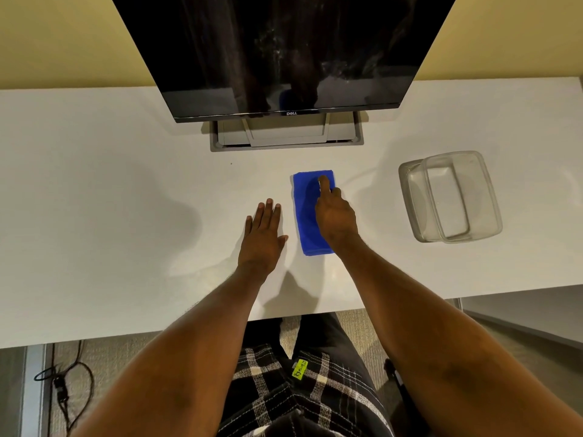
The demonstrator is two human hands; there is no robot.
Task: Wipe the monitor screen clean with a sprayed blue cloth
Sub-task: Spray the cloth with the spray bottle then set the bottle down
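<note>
So the blue cloth [305,216] is lying folded into a long strip flat on the white surface [110,184], pretty much dead centre, out in front of the monitor stand [285,132] and well apart from it. The right grip [336,219] is sitting on top of the cloth's right half, with one finger [324,184] stretched out straight along the fabric toward the far end. The other fingers are bent down around the cloth's right edge, and honestly I can't tell if they've actually got hold of that edge or are just resting there. The cloth itself looks flat, not lifted anywhere I can see. The left grip [262,234] is just beside the cloth on its left, not touching it, palm down on the surface with the fingers straight and close together, holding nothing. Behind all that is the monitor [284,52], a Dell, screen dark, with whitish smears and streaks showing across the upper middle and right of the glass, plus a faint blue reflection of the cloth near the bottom edge. Off to the right, well apart from the cloth, there's a clear plastic container [451,197] on the surface. Down below the near edge you can see plaid shorts [299,389], and a black cable [63,389] on the floor to the left.
</note>
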